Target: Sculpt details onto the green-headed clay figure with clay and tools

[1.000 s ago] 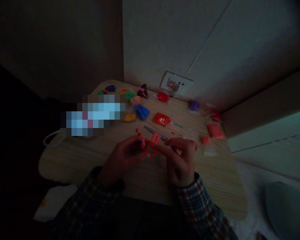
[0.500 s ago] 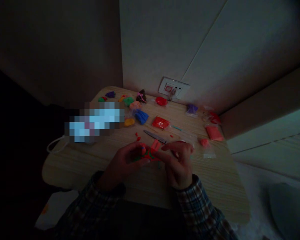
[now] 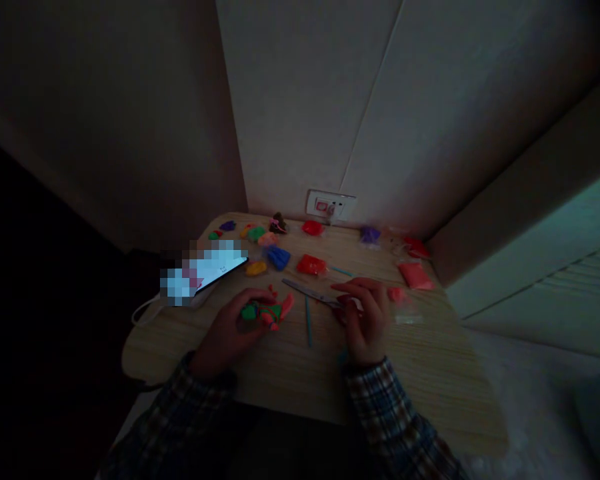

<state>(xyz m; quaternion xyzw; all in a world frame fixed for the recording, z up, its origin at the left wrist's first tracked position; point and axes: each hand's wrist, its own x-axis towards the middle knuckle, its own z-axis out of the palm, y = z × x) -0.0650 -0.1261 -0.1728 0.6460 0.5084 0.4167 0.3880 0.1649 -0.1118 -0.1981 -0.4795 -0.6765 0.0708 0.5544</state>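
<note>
The room is dim. My left hand holds a small clay figure of red, green and pink, low over the wooden table. My right hand has its fingers curled at the handle end of a pair of grey scissors lying on the table; whether it grips them I cannot tell. A thin teal stick lies on the table between my hands. Both wrists wear plaid sleeves.
Lumps and bags of coloured clay lie across the far half: blue, red, purple, pink, yellow. A lit phone with a white cable sits at the left. A wall socket is behind the table.
My hands have come apart: the left kept the clay figure and moved left, the right went to the scissors. The camera tilted up, so the table sits lower in view.
</note>
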